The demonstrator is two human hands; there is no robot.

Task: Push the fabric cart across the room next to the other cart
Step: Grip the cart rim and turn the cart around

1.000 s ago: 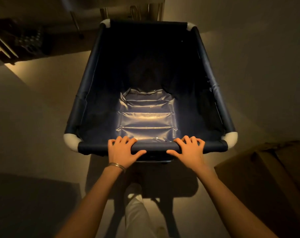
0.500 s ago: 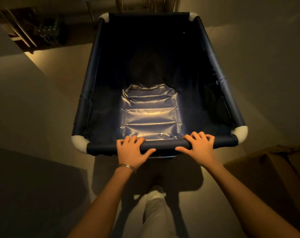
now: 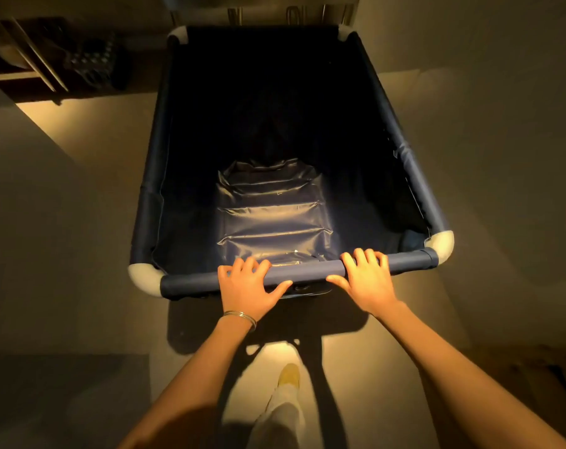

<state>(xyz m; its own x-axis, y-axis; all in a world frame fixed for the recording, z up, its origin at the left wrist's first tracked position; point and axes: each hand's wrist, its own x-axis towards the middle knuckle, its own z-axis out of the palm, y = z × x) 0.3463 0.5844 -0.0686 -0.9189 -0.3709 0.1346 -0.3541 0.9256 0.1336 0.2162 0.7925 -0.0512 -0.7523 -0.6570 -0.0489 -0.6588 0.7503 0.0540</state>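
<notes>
Two hands on the near rail of the fabric cart [image 3: 288, 131]: your left hand [image 3: 247, 288] and right hand [image 3: 366, 281] curl over it, set apart either side of centre, likely to push straight. Other cart not identifiable beyond the far rim.

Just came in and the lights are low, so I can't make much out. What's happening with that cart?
A person is pushing a dark blue fabric cart across the floor. The left hand and right hand both rest over the near rail, fingers draped on top. The cart's bin looks empty, showing only its shiny liner. One foot is mid-step behind it. No second cart is clearly visible.
</notes>
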